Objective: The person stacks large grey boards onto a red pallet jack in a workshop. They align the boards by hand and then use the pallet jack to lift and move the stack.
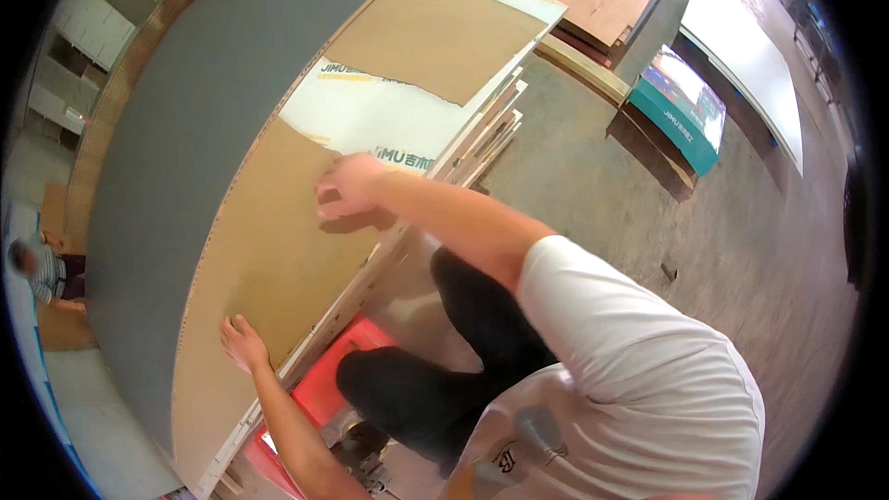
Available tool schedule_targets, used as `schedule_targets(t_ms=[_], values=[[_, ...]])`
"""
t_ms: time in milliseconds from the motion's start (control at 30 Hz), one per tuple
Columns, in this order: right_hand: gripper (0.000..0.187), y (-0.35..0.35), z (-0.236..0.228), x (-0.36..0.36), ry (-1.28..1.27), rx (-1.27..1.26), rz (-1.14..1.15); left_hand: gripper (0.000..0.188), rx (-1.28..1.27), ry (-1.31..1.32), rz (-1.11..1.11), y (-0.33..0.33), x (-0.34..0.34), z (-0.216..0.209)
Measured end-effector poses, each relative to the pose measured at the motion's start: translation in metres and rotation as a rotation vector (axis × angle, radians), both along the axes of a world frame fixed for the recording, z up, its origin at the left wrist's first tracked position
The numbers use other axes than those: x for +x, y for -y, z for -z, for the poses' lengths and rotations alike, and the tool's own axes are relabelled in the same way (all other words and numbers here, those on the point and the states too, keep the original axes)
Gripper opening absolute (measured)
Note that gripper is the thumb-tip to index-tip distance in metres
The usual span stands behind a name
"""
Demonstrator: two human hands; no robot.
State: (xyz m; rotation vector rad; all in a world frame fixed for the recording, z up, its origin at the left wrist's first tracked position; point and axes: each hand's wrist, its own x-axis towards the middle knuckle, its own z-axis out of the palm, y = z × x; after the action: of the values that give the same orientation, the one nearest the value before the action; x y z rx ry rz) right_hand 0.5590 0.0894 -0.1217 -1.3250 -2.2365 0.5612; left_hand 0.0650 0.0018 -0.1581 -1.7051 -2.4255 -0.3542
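One left hand [245, 344] near and one right hand [352, 187] farther off — two in all; one near cardboard piece [269, 231] and one far cardboard piece [444, 32] — again two; one grey panel [241, 83] at left; one teal box [681, 111] and one white board [745, 56] at far right; one co-worker [46, 280] at left.

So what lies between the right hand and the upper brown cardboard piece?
In the head view, a white strip with printed lettering lies between the right hand and the upper brown cardboard piece.
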Motion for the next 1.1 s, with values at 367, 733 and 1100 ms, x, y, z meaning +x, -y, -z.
schedule_targets(t_ms=[367,733,1100], values=[[0.054,0.335,0.232,0.190,-0.675,-0.806,0.595,0.053,-0.004,0.051,0.142,0.007,-0.018,0.001],[0.051,0.579,0.214,0.282,-0.423,-1.269,1.204,0.057,-0.029,0.110,0.247,0.004,-0.034,0.012],[0.050,0.495,0.206,0.426,-0.481,-1.006,1.166,0.062,-0.034,-0.286,0.094,0.009,-0.006,-0.003]])
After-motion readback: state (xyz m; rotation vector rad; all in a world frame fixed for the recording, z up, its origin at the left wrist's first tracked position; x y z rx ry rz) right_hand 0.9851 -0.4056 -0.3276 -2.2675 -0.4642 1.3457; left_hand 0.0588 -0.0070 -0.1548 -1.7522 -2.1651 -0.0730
